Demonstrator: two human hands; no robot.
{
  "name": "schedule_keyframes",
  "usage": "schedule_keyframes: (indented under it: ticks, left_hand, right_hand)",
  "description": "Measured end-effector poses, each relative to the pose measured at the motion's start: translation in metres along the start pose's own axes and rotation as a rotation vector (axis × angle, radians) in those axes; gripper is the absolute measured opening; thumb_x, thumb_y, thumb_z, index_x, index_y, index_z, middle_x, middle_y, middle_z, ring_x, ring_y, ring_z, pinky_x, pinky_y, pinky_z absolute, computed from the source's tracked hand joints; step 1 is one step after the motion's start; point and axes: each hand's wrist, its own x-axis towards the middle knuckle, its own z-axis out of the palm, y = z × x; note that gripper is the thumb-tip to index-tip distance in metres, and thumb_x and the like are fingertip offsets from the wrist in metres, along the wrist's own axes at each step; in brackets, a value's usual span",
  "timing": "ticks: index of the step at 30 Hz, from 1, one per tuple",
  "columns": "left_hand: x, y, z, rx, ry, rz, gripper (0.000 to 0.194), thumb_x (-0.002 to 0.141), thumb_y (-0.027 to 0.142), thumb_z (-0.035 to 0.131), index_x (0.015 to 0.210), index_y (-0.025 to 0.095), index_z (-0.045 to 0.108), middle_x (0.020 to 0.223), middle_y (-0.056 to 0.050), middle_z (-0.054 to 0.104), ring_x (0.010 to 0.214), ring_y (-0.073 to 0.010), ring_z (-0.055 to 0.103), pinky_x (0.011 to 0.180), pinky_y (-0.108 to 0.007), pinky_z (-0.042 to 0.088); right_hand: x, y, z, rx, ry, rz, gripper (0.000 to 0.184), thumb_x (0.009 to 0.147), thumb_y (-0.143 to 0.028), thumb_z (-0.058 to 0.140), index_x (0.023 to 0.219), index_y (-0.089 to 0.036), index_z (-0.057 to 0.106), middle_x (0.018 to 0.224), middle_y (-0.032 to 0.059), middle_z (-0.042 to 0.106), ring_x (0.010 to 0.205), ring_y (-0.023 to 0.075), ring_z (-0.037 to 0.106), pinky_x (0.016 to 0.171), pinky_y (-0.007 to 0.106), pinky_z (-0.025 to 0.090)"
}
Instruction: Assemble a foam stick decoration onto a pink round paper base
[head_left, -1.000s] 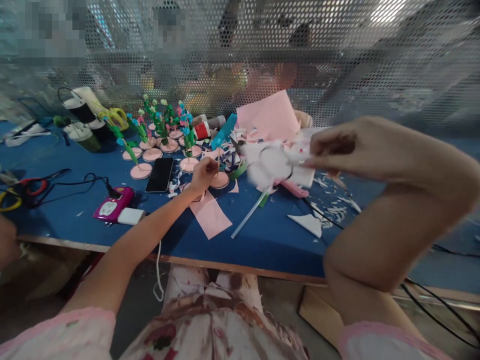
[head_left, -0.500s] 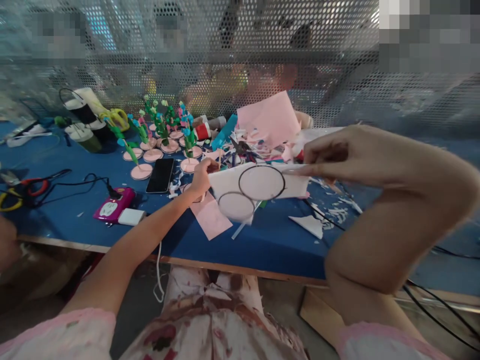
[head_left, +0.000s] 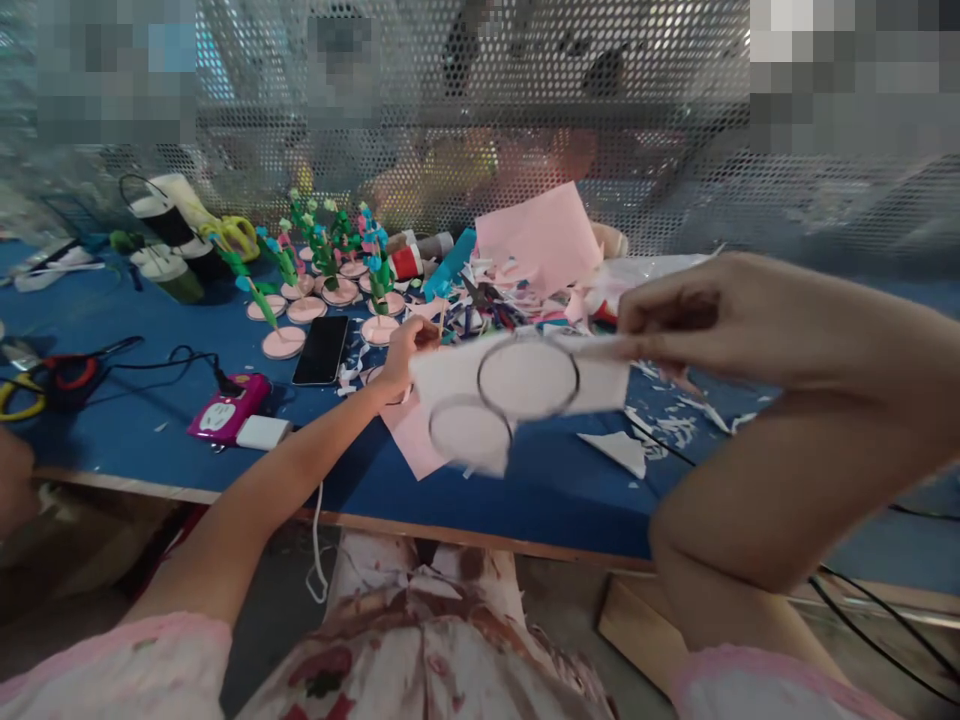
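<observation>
My right hand pinches the right end of a white paper sheet marked with two black circle outlines. Motion blurs the sheet, which hangs above the table in front of my left hand. The fingers of that hand are closed round a thin pale stick that pokes up at their tips; its lower end is hidden. Beneath my left wrist and the sheet lies a piece of pink paper, partly covered.
Several paper flowers on round pink bases stand left of centre, beside a black phone. A magenta box with a white plug, scissors, paper scraps and a pink sheet share the blue table.
The white sheet has swung slightly lower and nearer, covering more of the pink paper. My right hand has shifted a little to the right. My left hand stays almost in place.
</observation>
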Motion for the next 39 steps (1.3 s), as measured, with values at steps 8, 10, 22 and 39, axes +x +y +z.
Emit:
schedule_keyframes:
  ticks: [8, 10, 22, 39]
  left_hand:
    - [0.001, 0.005, 0.000, 0.016, -0.001, 0.003, 0.014, 0.065, 0.004, 0.055, 0.065, 0.017, 0.049, 0.063, 0.002, 0.053, 0.060, -0.0102, 0.052, 0.058, -0.022, 0.043]
    - [0.001, 0.004, 0.000, 0.003, -0.001, -0.001, 0.014, 0.065, 0.004, 0.053, 0.065, 0.017, 0.049, 0.063, 0.002, 0.052, 0.060, -0.0103, 0.052, 0.057, -0.022, 0.043]
    - [0.001, 0.003, -0.001, 0.032, -0.015, 0.028, 0.012, 0.067, 0.007, 0.057, 0.067, 0.017, 0.050, 0.066, 0.001, 0.055, 0.063, -0.0106, 0.053, 0.060, -0.023, 0.044]
    - [0.000, 0.001, 0.001, -0.002, 0.006, 0.013, 0.010, 0.068, 0.009, 0.056, 0.066, 0.017, 0.050, 0.064, 0.002, 0.052, 0.061, -0.0098, 0.052, 0.057, -0.021, 0.043]
  right_hand:
    - [-0.002, 0.000, -0.001, -0.033, 0.029, 0.037, 0.075, 0.047, -0.095, 0.030, 0.050, -0.022, 0.048, 0.047, 0.0027, 0.052, 0.045, 0.0138, 0.044, 0.052, 0.034, 0.034]
    - [-0.002, 0.001, -0.001, -0.102, 0.175, 0.116, 0.077, 0.045, -0.096, 0.025, 0.049, -0.022, 0.046, 0.044, 0.0031, 0.050, 0.044, 0.0137, 0.042, 0.053, 0.035, 0.034]
    - [0.000, -0.002, -0.003, 0.012, -0.013, 0.032, 0.073, 0.045, -0.094, 0.034, 0.049, -0.022, 0.046, 0.045, 0.0016, 0.048, 0.043, 0.0123, 0.041, 0.049, 0.032, 0.034]
    - [0.002, 0.011, -0.003, -0.046, 0.096, 0.071, 0.078, 0.044, -0.097, 0.029, 0.050, -0.021, 0.048, 0.045, 0.0019, 0.049, 0.045, 0.0123, 0.042, 0.050, 0.032, 0.035]
